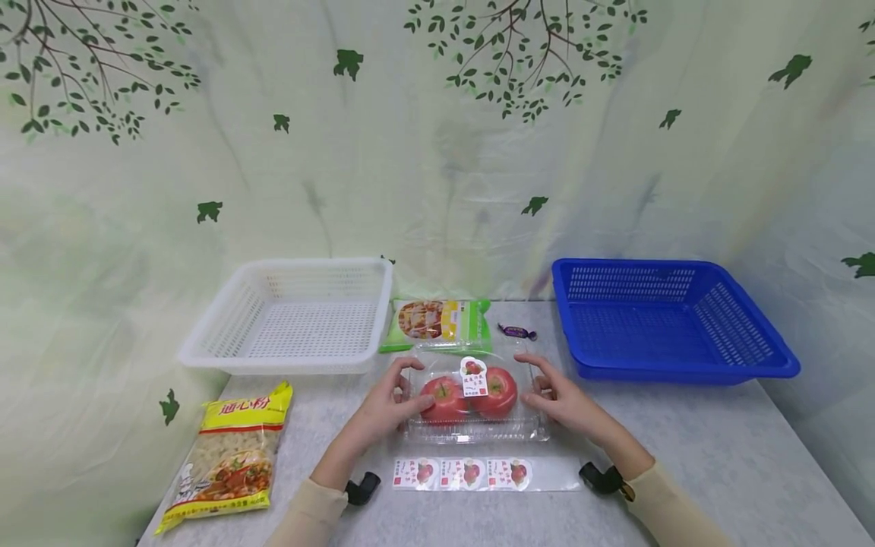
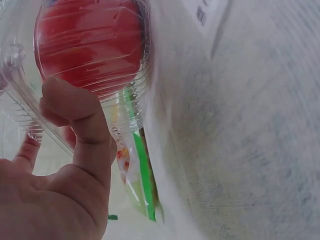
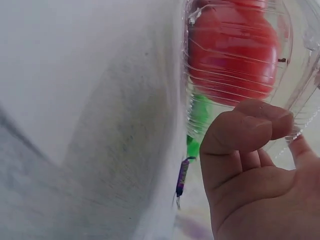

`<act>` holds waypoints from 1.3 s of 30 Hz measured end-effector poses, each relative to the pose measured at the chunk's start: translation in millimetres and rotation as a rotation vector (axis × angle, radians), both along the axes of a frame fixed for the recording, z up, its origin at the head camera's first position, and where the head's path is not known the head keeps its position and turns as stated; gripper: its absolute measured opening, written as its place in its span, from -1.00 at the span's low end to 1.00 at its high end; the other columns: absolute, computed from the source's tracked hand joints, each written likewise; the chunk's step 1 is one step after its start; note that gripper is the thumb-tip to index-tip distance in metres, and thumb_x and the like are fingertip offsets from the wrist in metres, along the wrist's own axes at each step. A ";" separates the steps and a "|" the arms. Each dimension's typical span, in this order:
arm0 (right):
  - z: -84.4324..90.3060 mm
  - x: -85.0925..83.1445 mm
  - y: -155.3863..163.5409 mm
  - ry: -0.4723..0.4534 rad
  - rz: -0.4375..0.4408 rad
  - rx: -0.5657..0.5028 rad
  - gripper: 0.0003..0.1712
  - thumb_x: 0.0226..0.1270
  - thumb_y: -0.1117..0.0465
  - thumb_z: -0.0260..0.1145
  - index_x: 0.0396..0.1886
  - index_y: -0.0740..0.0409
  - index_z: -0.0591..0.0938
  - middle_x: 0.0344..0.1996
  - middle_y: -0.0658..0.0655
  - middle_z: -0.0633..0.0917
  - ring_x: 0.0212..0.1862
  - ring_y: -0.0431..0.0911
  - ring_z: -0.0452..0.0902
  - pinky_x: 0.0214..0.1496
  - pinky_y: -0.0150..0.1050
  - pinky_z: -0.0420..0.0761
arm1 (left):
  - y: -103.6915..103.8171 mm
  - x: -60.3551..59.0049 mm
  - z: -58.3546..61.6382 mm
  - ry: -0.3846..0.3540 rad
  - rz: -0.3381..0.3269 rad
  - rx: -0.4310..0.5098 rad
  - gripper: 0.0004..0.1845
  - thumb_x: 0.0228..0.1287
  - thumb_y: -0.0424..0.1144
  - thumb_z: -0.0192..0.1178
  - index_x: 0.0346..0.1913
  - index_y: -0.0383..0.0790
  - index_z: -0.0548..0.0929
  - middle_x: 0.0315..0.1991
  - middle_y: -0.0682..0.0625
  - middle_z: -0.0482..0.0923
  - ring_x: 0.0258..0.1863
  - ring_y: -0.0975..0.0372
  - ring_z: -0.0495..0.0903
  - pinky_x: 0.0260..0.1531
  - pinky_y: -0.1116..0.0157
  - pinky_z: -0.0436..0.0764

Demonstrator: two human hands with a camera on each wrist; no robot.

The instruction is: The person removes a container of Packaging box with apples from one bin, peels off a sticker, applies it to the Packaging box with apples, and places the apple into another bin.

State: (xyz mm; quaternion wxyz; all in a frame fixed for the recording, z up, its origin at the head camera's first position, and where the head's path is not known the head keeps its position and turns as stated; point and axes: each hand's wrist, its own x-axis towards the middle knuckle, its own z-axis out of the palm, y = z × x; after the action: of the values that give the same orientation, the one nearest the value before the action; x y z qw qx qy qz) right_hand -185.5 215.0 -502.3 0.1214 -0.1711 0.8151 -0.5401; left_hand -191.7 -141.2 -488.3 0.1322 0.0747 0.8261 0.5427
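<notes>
A clear plastic clamshell box (image 1: 472, 433) with two red apples (image 1: 502, 395) inside sits at the middle of the table. A white apple-picture label (image 1: 475, 377) is stuck on its lid. My left hand (image 1: 380, 403) holds the box's left side, thumb over the lid's edge and fingers curled along the side. At the opposite side my right hand (image 1: 566, 401) grips the box the same way. Both wrist views show bent fingers right at the ribbed wall, with a red apple (image 2: 92, 45) behind it. In front of the box lies a strip of labels (image 1: 547, 475).
A white basket (image 1: 287, 365) stands at the back left, a blue basket (image 1: 683, 372) at the back right. Behind the box lie a green food packet (image 1: 437, 320) and a purple-wrapped candy (image 1: 517, 332). A yellow pasta bag (image 1: 232, 456) lies at the left edge.
</notes>
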 end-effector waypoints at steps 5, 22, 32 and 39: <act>-3.8 -0.6 -0.4 0.016 -0.012 0.013 -0.28 0.52 0.20 0.34 0.57 -0.01 0.28 -0.42 0.01 0.47 -0.50 -0.25 0.35 -0.46 -0.37 0.43 | 0.8 -0.6 -3.3 -0.020 0.012 0.019 -0.38 0.32 -0.05 0.49 0.35 0.14 0.44 -0.26 -0.02 0.37 -0.55 0.22 0.40 -0.55 0.31 0.48; -1.4 0.6 -5.2 0.044 -0.089 0.027 -0.36 0.33 0.31 0.35 0.38 0.04 0.42 -0.45 0.00 0.41 -0.45 -0.20 0.36 -0.44 -0.35 0.43 | 4.2 -0.8 -7.1 -0.040 0.068 0.068 -0.50 0.35 -0.23 0.43 0.25 0.12 0.48 -0.28 -0.01 0.38 -0.55 0.22 0.44 -0.57 0.30 0.52; 30.2 7.3 3.3 0.071 -0.099 0.002 -0.38 0.40 0.27 0.36 0.41 0.11 0.41 -0.50 0.00 0.44 -0.50 -0.24 0.37 -0.53 -0.35 0.45 | 9.5 6.3 34.2 -0.002 0.009 0.093 -0.47 0.35 -0.29 0.37 0.31 -0.02 0.45 -0.31 -0.03 0.42 -0.60 0.26 0.48 -0.60 0.24 0.60; 67.1 14.5 22.0 0.045 -0.100 0.013 -0.39 0.52 0.18 0.34 0.46 0.00 0.36 -0.46 0.04 0.40 -0.51 -0.22 0.30 -0.54 -0.32 0.37 | 24.3 5.1 66.9 0.034 -0.038 0.107 -0.48 0.36 -0.27 0.36 0.31 -0.01 0.44 -0.30 -0.06 0.42 -0.63 0.26 0.51 -0.62 0.32 0.60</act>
State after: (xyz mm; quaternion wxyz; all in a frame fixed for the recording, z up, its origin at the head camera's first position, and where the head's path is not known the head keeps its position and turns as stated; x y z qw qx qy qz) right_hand -171.0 237.0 -435.2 0.0771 -0.1415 0.8286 -0.5361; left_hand -186.6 -116.8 -421.4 0.1245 0.1065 0.7965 0.5820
